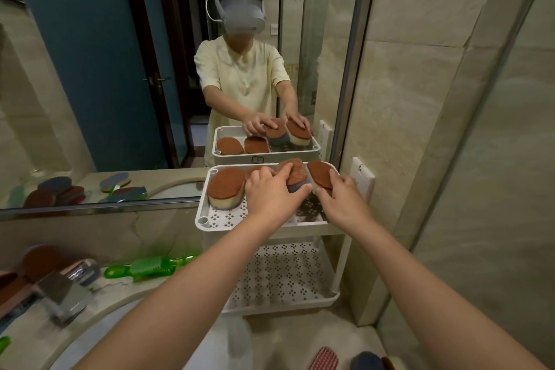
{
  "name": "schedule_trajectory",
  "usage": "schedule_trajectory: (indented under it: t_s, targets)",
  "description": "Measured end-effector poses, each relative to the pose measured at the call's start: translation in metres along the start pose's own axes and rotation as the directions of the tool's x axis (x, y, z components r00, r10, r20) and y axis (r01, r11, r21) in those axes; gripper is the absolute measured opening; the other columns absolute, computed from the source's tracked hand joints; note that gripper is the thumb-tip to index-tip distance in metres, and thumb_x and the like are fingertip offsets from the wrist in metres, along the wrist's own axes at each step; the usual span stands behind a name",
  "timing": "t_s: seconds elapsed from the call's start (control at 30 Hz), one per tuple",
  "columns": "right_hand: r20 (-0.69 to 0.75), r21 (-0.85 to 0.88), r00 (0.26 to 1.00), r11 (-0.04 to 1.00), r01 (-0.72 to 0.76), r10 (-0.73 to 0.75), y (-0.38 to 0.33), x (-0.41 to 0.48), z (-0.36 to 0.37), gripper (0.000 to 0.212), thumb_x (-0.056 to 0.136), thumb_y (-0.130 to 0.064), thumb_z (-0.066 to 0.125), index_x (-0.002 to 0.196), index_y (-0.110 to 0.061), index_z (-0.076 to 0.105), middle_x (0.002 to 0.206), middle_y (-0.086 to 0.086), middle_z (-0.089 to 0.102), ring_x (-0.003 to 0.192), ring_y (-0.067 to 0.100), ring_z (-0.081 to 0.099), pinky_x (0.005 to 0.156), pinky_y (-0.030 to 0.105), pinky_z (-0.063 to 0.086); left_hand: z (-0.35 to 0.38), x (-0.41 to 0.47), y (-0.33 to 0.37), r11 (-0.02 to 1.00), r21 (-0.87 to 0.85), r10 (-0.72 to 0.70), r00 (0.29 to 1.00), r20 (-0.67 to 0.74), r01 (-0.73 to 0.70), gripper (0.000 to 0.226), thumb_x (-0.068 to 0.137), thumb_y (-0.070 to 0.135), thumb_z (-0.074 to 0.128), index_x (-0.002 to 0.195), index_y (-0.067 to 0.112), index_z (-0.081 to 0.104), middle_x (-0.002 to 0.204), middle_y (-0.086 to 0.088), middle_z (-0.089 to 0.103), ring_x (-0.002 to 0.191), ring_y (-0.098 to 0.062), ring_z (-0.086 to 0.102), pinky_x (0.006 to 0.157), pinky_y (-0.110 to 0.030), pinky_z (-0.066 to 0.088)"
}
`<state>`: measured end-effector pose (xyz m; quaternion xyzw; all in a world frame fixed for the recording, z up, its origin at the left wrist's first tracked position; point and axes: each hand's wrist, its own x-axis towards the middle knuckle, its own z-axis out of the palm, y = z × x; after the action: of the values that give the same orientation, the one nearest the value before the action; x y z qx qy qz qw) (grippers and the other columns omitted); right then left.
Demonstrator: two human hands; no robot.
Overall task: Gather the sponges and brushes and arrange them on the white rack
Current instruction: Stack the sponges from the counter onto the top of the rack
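The task is judged about half done. On the worktop (30, 336), loose sponges (39, 261) and a green brush (150, 267) are left to be gathered. Four sponges are held in the top tier of the white rack (270, 223). The grey-based sponge (295, 173) is gripped by the left hand (270, 192), and the rightmost sponge (319, 174) by the right hand (342, 198).

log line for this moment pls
left hand grips grey-based sponge | right hand grips rightmost sponge | both at white rack top tier | green brush on counter
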<state>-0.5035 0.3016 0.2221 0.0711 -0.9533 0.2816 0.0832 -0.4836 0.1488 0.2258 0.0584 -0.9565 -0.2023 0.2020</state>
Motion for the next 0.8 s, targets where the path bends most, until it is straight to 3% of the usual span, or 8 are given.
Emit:
schedule_trajectory:
  t_s: [0.23,0.4,0.53,0.67,0.8]
  targets:
    - [0.021,-0.328,0.999,0.944,0.044,-0.039,-0.004,0.008,0.006,0.059,0.098,-0.046,0.038,0.151,-0.022,0.027,0.151,0.009,0.031,0.134,0.03,0.027,0.107,0.045,0.028,0.007,0.01,-0.005,0.988,0.144,0.049,0.996,0.079,-0.06,0.078,0.08,0.075,0.043,0.145,0.032,0.036,0.13,-0.007,0.046,0.124,-0.028,0.035,0.103,-0.041,0.033]
    - [0.005,-0.409,0.999,0.912,0.032,-0.033,-0.006,0.011,0.006,0.06,0.096,-0.046,0.041,0.15,-0.022,0.029,0.151,0.008,0.03,0.134,0.029,0.027,0.108,0.044,0.026,0.012,0.011,-0.004,0.973,0.192,0.093,0.982,0.163,-0.124,0.084,0.083,0.071,0.044,0.151,0.024,0.026,0.138,-0.01,0.039,0.131,-0.029,0.03,0.111,-0.042,0.027]
    - [0.022,-0.426,0.999,0.904,0.034,-0.027,-0.006,0.011,0.005,0.064,0.094,-0.046,0.045,0.151,-0.021,0.03,0.156,0.004,0.023,0.139,0.029,0.022,0.111,0.045,0.023,0.013,0.012,-0.005,0.971,0.186,0.101,0.965,0.241,-0.149,0.071,0.093,0.058,0.039,0.152,0.021,0.026,0.161,-0.007,0.009,0.148,-0.025,0.005,0.12,-0.045,0.007]
    - [0.016,-0.376,1.0,0.926,0.021,-0.016,-0.005,0.01,0.004,0.066,0.089,-0.048,0.044,0.148,-0.02,0.034,0.153,0.005,0.032,0.137,0.028,0.025,0.11,0.045,0.024,0.015,0.014,-0.002,0.966,0.207,0.098,0.963,0.249,-0.152,0.066,0.096,0.053,0.039,0.151,0.019,0.027,0.16,-0.002,0.022,0.148,-0.02,0.011,0.12,-0.045,0.008]
    - [-0.061,-0.276,0.998,0.961,0.014,-0.032,-0.005,0.006,0.005,0.062,0.086,-0.045,0.045,0.143,-0.02,0.043,0.146,0.005,0.041,0.132,0.026,0.029,0.108,0.045,0.027,0.014,0.016,-0.003,0.966,0.209,0.089,0.951,0.296,-0.155,0.069,0.096,0.054,0.038,0.153,0.019,0.021,0.162,-0.001,0.015,0.149,-0.02,0.008,0.12,-0.045,0.006]
